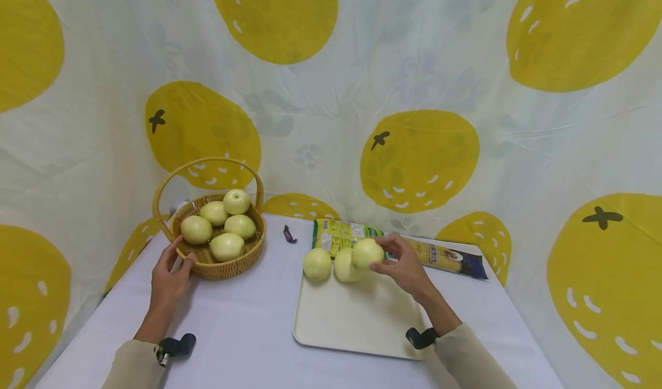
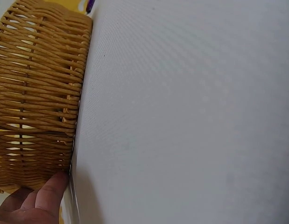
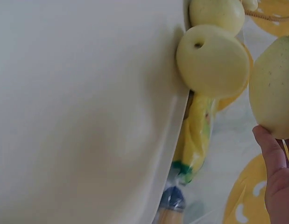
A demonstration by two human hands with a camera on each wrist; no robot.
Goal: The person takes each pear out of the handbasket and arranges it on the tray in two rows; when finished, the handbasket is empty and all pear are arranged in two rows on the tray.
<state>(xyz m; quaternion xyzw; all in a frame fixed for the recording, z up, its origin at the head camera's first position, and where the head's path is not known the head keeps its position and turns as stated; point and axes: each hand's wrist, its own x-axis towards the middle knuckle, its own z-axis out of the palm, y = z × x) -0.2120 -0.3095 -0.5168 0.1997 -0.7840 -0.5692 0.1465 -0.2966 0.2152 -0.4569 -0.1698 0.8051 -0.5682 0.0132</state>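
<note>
Head view: right hand [image 1: 405,265], thumb and fingers gripping one pale green fruit [image 1: 367,254], raised over the far part of the tray [image 1: 351,326]. Left hand [image 1: 168,274], thumb and fingers spread against the wall of the wicker basket [image 1: 222,271], not visibly closed round it.

Step in hand, as judged: handling a single fruit at the tray, basket steadied; whether lifting or lowering, cannot tell. Next move would call for a firm hold and clearance from its neighbours.

Also on tray: two fruits [image 1: 317,264], side by side. In basket: five fruits [image 1: 227,246]. Behind tray: green-yellow packet [image 1: 336,235], long printed packet [image 1: 450,260]. Between basket and packets: small dark item [image 1: 289,234]. Beneath all: white-covered desk [image 1: 238,331].
</note>
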